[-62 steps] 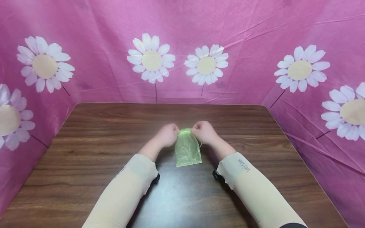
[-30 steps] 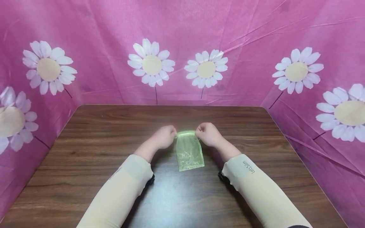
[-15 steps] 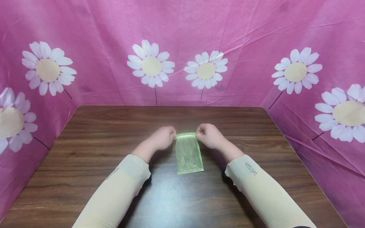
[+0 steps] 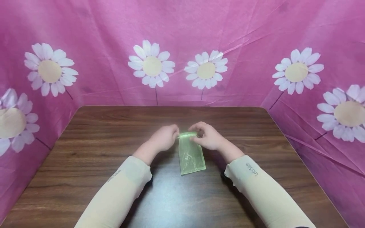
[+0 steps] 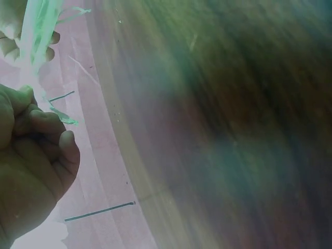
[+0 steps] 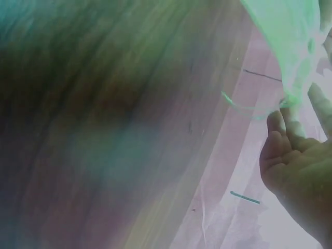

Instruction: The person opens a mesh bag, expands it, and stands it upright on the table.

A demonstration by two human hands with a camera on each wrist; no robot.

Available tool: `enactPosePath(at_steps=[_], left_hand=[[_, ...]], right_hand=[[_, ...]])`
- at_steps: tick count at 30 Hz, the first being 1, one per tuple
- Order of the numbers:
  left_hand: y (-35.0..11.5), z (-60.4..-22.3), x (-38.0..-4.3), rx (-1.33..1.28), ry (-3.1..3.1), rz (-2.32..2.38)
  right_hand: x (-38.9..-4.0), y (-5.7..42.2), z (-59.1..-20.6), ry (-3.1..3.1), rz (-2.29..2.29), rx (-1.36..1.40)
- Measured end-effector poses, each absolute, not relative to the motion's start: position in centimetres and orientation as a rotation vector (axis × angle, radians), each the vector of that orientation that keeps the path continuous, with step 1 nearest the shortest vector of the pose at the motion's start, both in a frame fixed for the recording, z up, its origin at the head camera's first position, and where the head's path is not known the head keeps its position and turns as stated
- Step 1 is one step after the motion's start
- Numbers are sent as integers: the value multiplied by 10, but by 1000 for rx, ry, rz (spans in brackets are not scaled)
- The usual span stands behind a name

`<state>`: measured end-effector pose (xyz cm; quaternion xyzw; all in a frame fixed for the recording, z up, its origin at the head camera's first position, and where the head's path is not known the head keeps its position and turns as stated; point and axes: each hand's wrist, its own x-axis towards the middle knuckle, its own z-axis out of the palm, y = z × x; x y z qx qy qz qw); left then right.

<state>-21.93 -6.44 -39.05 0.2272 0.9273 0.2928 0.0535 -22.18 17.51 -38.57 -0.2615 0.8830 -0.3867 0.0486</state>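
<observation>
At left, the left hand (image 4: 163, 137) pinched the far left corner of a green bag (image 4: 191, 155), located centrally over the desk (image 4: 85, 158). The work appeared partway along: the bag's far end was spread nearly flat, whereas a cord (image 6: 249, 113) hung slack and untied at its right, and whether the mouth was opened could not be told; the sheer fabric was creased toward its straight near edge. At right, the right hand (image 4: 211, 137) touched the far right corner, fingers extended and parted from the thumb.
</observation>
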Motion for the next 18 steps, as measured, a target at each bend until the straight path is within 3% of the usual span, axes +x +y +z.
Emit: enactPosePath(at_steps=[18], left_hand=[[-73,-382,-208,749,2915,897]], right_hand=[[-214,175,-381,2521,-1221,-860]])
